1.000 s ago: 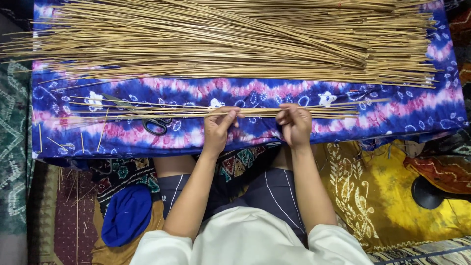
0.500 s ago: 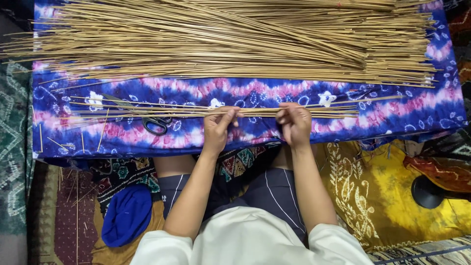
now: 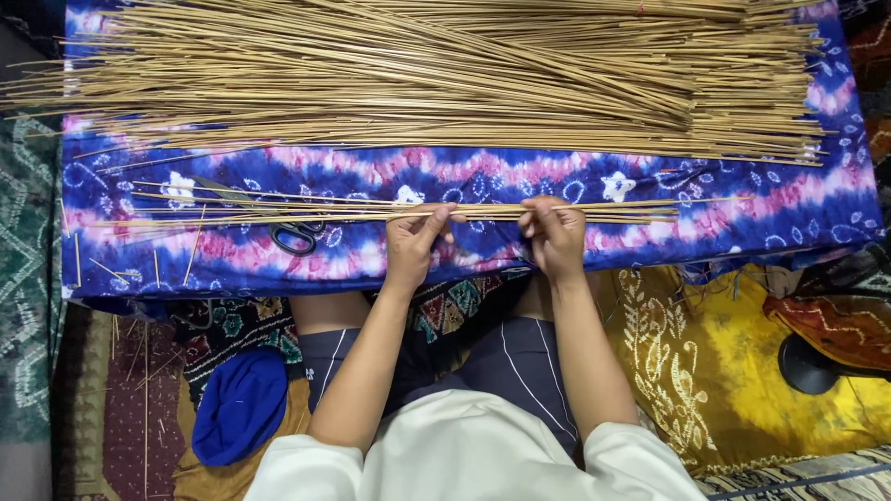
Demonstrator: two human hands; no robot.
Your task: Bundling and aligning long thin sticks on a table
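Observation:
A small bundle of thin tan sticks (image 3: 306,213) lies lengthwise across a blue, purple and pink tie-dye cloth (image 3: 742,218) in front of me. My left hand (image 3: 415,243) pinches the bundle near its middle, fingers closed around the sticks. My right hand (image 3: 554,234) grips the same bundle a little to the right. A large heap of long tan sticks (image 3: 445,74) covers the far half of the cloth. Black-handled scissors (image 3: 290,232) lie on the cloth just left of my left hand, partly under the bundle.
Short stick offcuts (image 3: 190,255) are scattered on the cloth's left part. A blue cap (image 3: 239,406) lies on the patterned floor covering by my left knee. A yellow patterned fabric (image 3: 733,371) and a dark round object (image 3: 817,364) are at the right.

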